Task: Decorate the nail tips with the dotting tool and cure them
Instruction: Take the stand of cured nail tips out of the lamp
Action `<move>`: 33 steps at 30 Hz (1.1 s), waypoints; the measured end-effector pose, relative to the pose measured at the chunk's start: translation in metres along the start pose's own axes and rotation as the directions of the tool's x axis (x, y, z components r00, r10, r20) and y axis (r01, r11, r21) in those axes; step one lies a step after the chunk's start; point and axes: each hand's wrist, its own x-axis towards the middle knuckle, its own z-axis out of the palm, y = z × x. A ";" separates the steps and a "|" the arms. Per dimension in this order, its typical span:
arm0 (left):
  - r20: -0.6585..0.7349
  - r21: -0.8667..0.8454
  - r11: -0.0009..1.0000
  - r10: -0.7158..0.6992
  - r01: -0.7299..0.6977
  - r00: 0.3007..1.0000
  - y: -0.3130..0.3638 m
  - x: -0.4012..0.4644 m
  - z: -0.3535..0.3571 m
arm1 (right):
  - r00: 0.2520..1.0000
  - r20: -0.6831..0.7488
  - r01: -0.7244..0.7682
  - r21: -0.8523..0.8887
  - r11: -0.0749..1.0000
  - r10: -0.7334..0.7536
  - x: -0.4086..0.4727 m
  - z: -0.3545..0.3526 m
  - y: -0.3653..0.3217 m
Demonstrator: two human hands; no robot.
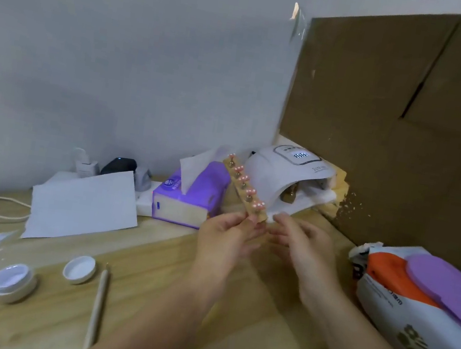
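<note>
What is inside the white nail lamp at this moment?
In the opening of the nail lamp one brass-coloured stand shows, sitting on white paper. The lamp's hood covers the deeper part, so whether more stands or any nail tips are in there cannot be seen.

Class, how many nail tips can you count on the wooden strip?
5, in a row along the strip that the left hand holds: at and. The image is blurry, so another may be hidden.
</note>
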 end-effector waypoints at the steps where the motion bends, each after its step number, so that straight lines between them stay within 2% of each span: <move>1: -0.005 0.019 1.000 0.004 -0.004 1.000 -0.002 0.002 0.001 | 0.997 -0.074 0.022 -0.078 0.997 -0.028 0.009 -0.003 0.004; 3: 0.012 0.073 0.997 0.016 -0.016 1.000 -0.007 0.006 0.002 | 0.980 -0.152 0.077 -0.312 0.947 -0.130 0.027 -0.008 0.010; 6: 0.057 0.121 0.992 0.024 -0.031 0.998 -0.012 0.008 0.002 | 0.962 -0.123 0.145 -0.526 0.838 -0.243 0.053 -0.009 0.017; 10: 0.071 0.124 0.991 0.046 -0.054 0.996 -0.015 0.010 -0.003 | 0.958 -0.128 0.103 -0.684 0.722 -0.258 0.082 -0.001 0.016; 14: 0.097 0.162 0.984 0.053 -0.069 0.994 -0.017 0.009 -0.004 | 0.975 -0.087 0.052 -0.802 0.595 -0.203 0.102 0.006 0.012; 20: 0.121 0.159 0.985 0.049 -0.068 0.991 -0.014 0.009 -0.005 | 0.989 -0.069 -0.002 -0.896 0.445 -0.133 0.114 0.010 0.005; 23: 0.126 0.120 0.990 0.057 -0.072 0.990 -0.014 0.008 -0.004 | 0.987 -0.111 -0.062 -0.926 0.371 -0.113 0.106 0.006 0.004; 29: 0.158 0.125 0.987 0.082 -0.102 0.984 -0.017 0.008 -0.005 | 0.986 -0.101 -0.051 -0.940 0.337 -0.132 0.088 -0.013 0.005; 33: 0.129 0.155 0.986 0.036 -0.056 0.991 -0.020 0.010 -0.004 | 0.983 -0.107 -0.052 -0.942 0.332 -0.151 0.085 -0.018 0.006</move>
